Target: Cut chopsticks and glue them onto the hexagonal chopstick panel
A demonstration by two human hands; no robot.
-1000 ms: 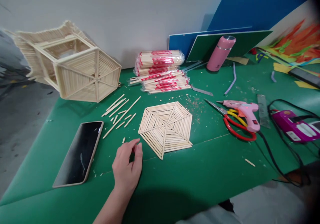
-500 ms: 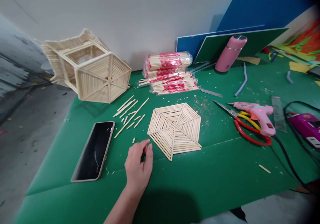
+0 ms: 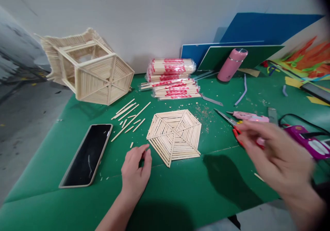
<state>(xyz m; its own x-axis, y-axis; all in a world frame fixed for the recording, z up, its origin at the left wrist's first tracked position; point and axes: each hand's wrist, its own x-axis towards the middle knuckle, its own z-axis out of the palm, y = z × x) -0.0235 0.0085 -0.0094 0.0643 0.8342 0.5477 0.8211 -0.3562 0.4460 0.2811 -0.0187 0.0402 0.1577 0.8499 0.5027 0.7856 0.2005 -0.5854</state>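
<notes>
Item under my hands: one flat hexagon panel [image 3: 174,136] of pale sticks. It has six wedge sections, and six spokes meet at its centre. It lies flat at the middle of the desk [image 3: 206,189], nearer the front edge than the back.

My left hand [image 3: 135,170] rests palm down on the desk just beside the panel's left corner. The thumb and forefinger are drawn close together; I cannot tell whether they pinch anything. My right hand [image 3: 275,155] hovers toward the desk's right edge with its fingers loosely spread, holding nothing.

Obscured: the right hand is badly blurred and covers the handles of the one pair of scissors [image 3: 227,118] and the rear of the one pink glue gun [image 3: 249,116]. The purple device [image 3: 306,141] is cut off at the right.

Count: one phone [image 3: 86,155] face up near the left edge, one stick-built house [image 3: 90,72] at the back left corner, and one pink flask [image 3: 232,65] at the back edge. The wrapped stick bundles [image 3: 171,76] are stacked and their number is unclear. The loose sticks [image 3: 129,115] are too scattered to count.
</notes>
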